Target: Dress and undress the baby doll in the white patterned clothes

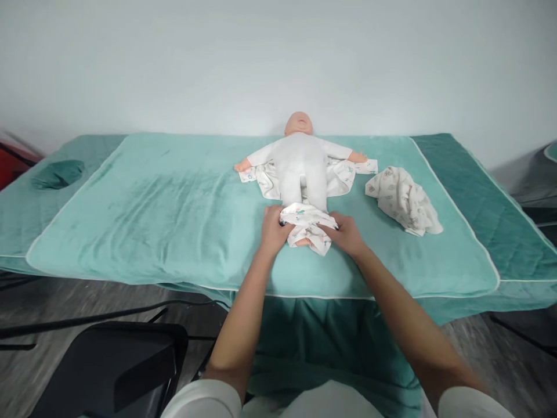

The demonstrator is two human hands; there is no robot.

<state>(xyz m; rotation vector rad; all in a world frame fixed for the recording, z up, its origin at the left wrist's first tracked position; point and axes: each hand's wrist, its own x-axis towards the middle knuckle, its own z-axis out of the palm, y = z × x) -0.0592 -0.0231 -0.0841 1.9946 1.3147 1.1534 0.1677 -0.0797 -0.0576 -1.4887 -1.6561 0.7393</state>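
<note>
Teal hollow (pixel 58 174): sunk in the bed (pixel 487 168), far to the left of the doll.
Sheet (pixel 161 191): teal with white piping, spread under the doll and well out to both sides; its nap looks soft, so it may ruck up if the doll is dragged.
Chair (pixel 108 371): black, on the floor, left of the doll and nearer the person.
Left hand (pixel 275 229): at the left of the doll's lower legs, thumb over the pants, pinching their edge; the fingertips behind are hidden.
Doll (pixel 300 159): on its back, arms stretched out, head towards the wall (pixel 278 58). Neither hand holds its body, so a hard pull could slide it towards the person.
Pants (pixel 304 217): patterned, bunched around the doll's lower legs, some foot showing at the near end. Uneven pulling could twist them or snag a foot.
Shirt (pixel 342 177): patterned, laid out beneath the doll; it could crease if the doll shifts.
Right hand (pixel 348 233): at the right of the doll's lower legs, thumb and fingers pinching the pants; a loose pinch could slip.
Cloth (pixel 404 200): crumpled, right of the doll.
</note>
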